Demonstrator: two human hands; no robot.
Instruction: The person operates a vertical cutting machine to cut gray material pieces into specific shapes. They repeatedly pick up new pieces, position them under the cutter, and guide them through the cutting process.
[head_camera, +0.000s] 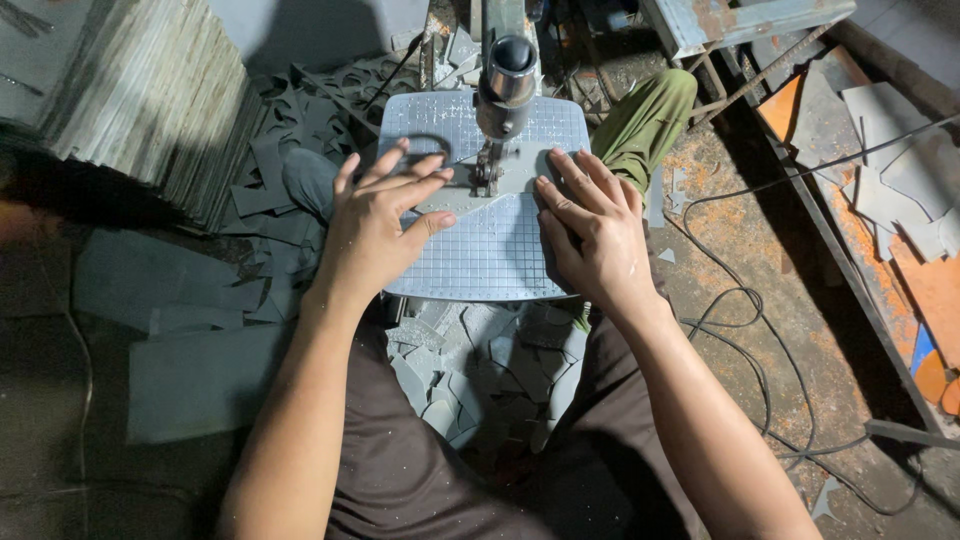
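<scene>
While both palms press the grey sheet (490, 190) flat, left hand (375, 225) at 9 o'clock of the saw blade (487, 165) and right hand (595, 235) at 3, fingers spread wide and gripping nothing, it looks mid-cut, calling for slow, even feeding.

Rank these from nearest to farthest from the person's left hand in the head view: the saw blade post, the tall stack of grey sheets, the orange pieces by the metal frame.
From the left hand:
1. Saw blade post, just to its right, at the table's middle.
2. Stack of grey sheets, up and to the left.
3. Orange pieces, far across at the right edge.
</scene>
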